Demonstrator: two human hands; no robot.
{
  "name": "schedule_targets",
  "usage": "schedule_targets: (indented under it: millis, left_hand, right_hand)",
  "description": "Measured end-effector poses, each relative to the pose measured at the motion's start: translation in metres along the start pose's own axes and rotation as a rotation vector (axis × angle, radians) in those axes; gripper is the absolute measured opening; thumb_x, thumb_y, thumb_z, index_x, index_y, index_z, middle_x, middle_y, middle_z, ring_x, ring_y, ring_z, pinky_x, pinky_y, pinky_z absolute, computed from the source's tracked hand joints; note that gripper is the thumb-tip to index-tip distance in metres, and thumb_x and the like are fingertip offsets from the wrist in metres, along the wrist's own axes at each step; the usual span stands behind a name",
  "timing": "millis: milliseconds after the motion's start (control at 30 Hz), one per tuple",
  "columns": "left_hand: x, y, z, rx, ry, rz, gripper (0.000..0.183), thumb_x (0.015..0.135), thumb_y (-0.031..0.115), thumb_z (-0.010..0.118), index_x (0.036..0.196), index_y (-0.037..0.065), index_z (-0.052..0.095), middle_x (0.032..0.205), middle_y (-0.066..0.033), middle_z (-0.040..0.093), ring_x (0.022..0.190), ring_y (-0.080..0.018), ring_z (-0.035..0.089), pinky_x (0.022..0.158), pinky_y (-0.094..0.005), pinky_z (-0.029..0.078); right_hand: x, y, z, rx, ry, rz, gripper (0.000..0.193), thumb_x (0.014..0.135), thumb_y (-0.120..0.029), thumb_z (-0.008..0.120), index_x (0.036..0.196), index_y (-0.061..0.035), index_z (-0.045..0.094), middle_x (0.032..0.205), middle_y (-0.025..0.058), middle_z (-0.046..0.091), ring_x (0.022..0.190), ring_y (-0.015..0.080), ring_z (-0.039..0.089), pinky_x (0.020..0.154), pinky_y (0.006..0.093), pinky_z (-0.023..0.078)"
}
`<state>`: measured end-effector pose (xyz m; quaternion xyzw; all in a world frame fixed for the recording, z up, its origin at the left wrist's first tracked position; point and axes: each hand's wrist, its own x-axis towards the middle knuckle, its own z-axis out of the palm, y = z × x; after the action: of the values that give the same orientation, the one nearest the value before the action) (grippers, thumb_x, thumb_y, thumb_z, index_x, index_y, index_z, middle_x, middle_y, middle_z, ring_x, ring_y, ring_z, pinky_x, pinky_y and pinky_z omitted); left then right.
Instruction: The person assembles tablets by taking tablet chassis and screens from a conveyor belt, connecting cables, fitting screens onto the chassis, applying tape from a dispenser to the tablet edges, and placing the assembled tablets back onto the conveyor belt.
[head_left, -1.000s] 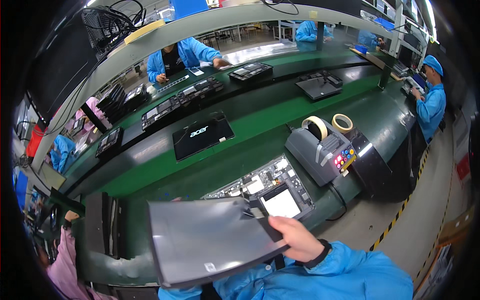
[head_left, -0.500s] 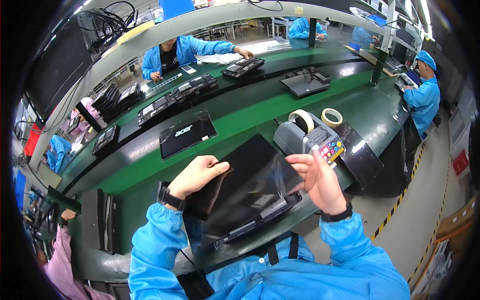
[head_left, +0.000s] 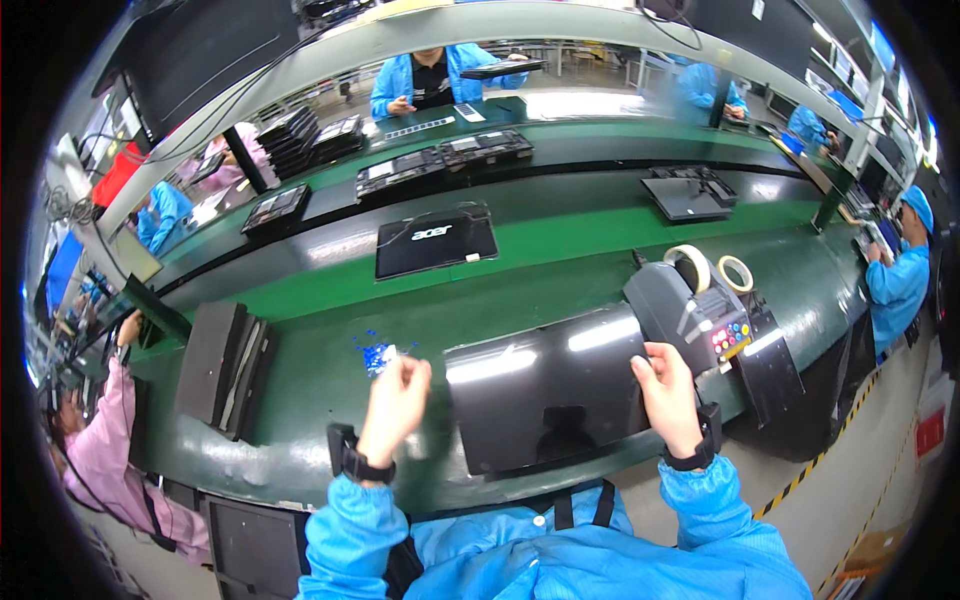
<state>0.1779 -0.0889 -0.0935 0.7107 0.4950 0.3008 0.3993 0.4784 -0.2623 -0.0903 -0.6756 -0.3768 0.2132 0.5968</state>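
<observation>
A glossy black screen panel (head_left: 535, 400) lies on the green bench in front of me, reflecting lights. My right hand (head_left: 670, 400) grips its right edge, thumb on top and fingers at the side. To the left of the panel, my left hand (head_left: 397, 408) is closed in a pinch, apart from the panel. A small white bit shows at its fingertips, too small to name. Just beyond those fingertips lies a scatter of small blue pieces (head_left: 374, 355) on the bench.
A grey tape dispenser (head_left: 668, 300) with tape rolls stands at the right, beside a dark panel (head_left: 772, 372). Dark foam slabs (head_left: 215, 365) stand at the left. Beyond lie a black laptop lid (head_left: 437, 243) and opened laptop bases (head_left: 487, 148). Co-workers sit around the line.
The screen panel has gone from tilted up in my hands to lying on the bench. My left hand let go of it and moved left; my right hand now grips its edge.
</observation>
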Motion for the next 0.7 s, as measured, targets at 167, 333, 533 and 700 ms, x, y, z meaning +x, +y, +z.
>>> schedule_targets:
  millis: [167, 333, 533, 700]
  left_hand:
    - [-0.042, -0.008, 0.028, -0.265, -0.209, -0.127, 0.026, 0.093, 0.027, 0.058, 0.090, 0.001, 0.052, 0.076, -0.0029, 0.057, 0.069, -0.0097, 0.054, 0.063, -0.0253, 0.046]
    - [-0.039, -0.004, 0.035, -0.071, -0.117, -0.035, 0.029, 0.091, 0.029, 0.061, 0.086, 0.003, 0.048, 0.068, -0.0014, 0.051, 0.062, -0.0081, 0.045, 0.056, -0.0258, 0.041]
    - [-0.031, 0.007, 0.029, -0.030, -0.103, 0.015, 0.035, 0.087, 0.030, 0.065, 0.077, 0.002, 0.048, 0.058, -0.0039, 0.048, 0.056, -0.0108, 0.044, 0.051, -0.0303, 0.039]
    - [-0.041, 0.030, 0.019, 0.049, 0.013, 0.035, 0.038, 0.084, 0.029, 0.067, 0.070, 0.000, 0.047, 0.053, -0.0105, 0.047, 0.049, -0.0156, 0.043, 0.047, -0.0318, 0.038]
  right_hand:
    - [-0.002, -0.004, 0.000, -0.092, -0.008, 0.009, 0.025, 0.090, -0.009, 0.060, 0.110, 0.0043, 0.053, 0.082, 0.0077, 0.065, 0.075, 0.0091, 0.058, 0.067, 0.0234, 0.046]
    - [-0.002, -0.023, 0.010, -0.595, 0.128, -0.338, 0.027, 0.087, -0.014, 0.065, 0.105, 0.0036, 0.056, 0.079, 0.0110, 0.060, 0.070, 0.0191, 0.057, 0.065, 0.0316, 0.046]
    - [0.010, -0.006, 0.010, -0.614, 0.085, -0.151, 0.032, 0.079, -0.025, 0.072, 0.087, 0.0030, 0.059, 0.076, 0.0133, 0.054, 0.069, 0.0292, 0.054, 0.066, 0.0364, 0.046]
    - [0.010, -0.018, 0.008, -0.813, 0.118, -0.246, 0.028, 0.084, -0.023, 0.069, 0.084, 0.0026, 0.056, 0.080, 0.0115, 0.057, 0.070, 0.0214, 0.055, 0.066, 0.0315, 0.045]
